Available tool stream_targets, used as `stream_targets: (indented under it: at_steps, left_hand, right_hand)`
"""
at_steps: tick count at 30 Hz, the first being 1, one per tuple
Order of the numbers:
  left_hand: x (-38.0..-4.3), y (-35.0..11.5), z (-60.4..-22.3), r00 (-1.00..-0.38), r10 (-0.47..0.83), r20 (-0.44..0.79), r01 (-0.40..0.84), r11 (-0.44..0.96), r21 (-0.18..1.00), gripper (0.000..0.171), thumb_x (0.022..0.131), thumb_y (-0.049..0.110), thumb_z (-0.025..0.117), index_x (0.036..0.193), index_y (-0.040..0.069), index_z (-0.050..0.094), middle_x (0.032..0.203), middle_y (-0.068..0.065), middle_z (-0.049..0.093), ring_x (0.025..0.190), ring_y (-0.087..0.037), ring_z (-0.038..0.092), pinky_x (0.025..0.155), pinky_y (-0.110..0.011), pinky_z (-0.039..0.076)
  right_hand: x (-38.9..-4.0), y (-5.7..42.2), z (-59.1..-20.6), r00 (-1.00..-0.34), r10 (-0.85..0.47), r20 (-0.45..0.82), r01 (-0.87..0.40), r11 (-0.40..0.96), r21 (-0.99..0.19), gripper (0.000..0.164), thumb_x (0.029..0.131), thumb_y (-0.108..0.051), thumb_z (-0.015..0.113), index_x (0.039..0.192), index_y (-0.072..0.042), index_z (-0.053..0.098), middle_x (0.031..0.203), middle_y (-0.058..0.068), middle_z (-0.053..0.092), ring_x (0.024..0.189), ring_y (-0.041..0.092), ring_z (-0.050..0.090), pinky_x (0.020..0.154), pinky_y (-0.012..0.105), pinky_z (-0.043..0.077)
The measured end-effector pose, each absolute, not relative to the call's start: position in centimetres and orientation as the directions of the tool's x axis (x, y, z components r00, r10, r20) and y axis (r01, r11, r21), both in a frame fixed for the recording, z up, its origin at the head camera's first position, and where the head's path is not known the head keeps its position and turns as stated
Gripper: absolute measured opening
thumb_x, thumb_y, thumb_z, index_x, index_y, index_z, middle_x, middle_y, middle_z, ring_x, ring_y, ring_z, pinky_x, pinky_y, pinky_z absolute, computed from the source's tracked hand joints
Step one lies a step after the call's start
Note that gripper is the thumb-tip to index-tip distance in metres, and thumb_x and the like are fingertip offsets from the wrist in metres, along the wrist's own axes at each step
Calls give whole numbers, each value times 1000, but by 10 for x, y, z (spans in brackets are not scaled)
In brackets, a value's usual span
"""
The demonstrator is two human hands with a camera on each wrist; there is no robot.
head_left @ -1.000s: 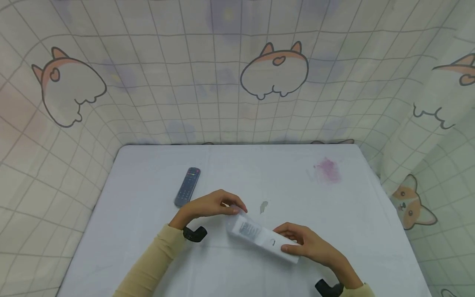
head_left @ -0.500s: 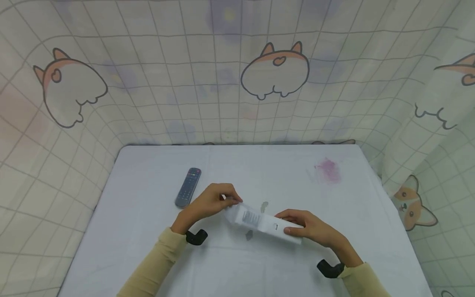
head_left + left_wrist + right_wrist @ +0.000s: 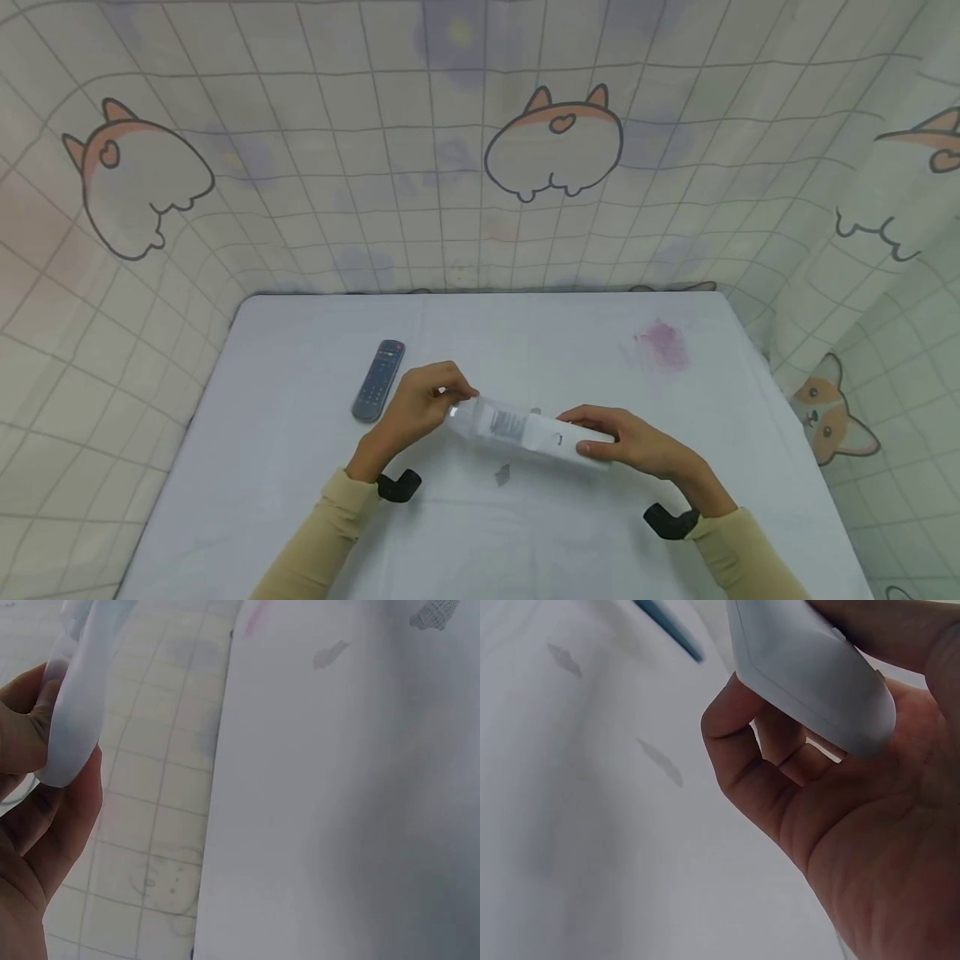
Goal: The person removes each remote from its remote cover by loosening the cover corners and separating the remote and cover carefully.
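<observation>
A long white remote control (image 3: 555,437) is held above the table, its back with a printed label and a small notch turned up. Thin clear plastic (image 3: 467,417), like a sleeve, covers its left end. My left hand (image 3: 427,402) pinches the end of that plastic; the left wrist view shows the translucent film (image 3: 79,720) between thumb and fingers. My right hand (image 3: 637,442) grips the other end, thumb on the near side and fingers on the far side. In the right wrist view the remote's smooth rounded end (image 3: 817,682) lies against the right fingers.
A dark remote control (image 3: 378,380) lies on the white-covered table (image 3: 450,550), just beyond the left hand. A pink stain (image 3: 665,346) marks the cloth at the back right, and a grey patch (image 3: 502,475) shows below the held remote. A grid-patterned curtain (image 3: 360,200) surrounds the table.
Both hands have moved up and away from the body with the white remote. The left hand has shifted left, and more clear plastic now shows past the remote's left end.
</observation>
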State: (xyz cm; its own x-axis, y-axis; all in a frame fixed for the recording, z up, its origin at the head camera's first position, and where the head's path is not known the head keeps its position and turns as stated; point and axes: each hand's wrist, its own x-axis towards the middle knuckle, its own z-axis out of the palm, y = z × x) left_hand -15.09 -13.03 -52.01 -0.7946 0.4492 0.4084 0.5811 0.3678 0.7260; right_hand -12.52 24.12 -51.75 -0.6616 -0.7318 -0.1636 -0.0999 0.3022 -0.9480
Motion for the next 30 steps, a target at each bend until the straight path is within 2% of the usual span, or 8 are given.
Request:
stream_targets:
  at_steps: [13, 30]
  left_hand:
    - [-147, -129, -519, -806, 420, 418, 572, 368, 733, 29, 90, -5, 76, 91, 24, 79, 92, 10, 74, 84, -5, 69, 63, -23, 52]
    - [-144, -128, -526, -815, 333, 474, 572, 331, 751, 28, 84, -14, 76, 86, 14, 81, 86, 3, 75, 77, -10, 68, 62, -20, 50]
  right_hand:
    - [-123, 247, -512, -655, -731, -188, -77, 313, -947, 42, 106, -18, 61, 148, -22, 56, 144, 8, 62, 116, 11, 63, 94, 27, 53]
    - [-115, 260, -514, -658, -731, -182, -88, 314, -945, 44, 108, -15, 57, 151, -18, 53, 144, 12, 61, 113, 8, 63, 92, 26, 53]
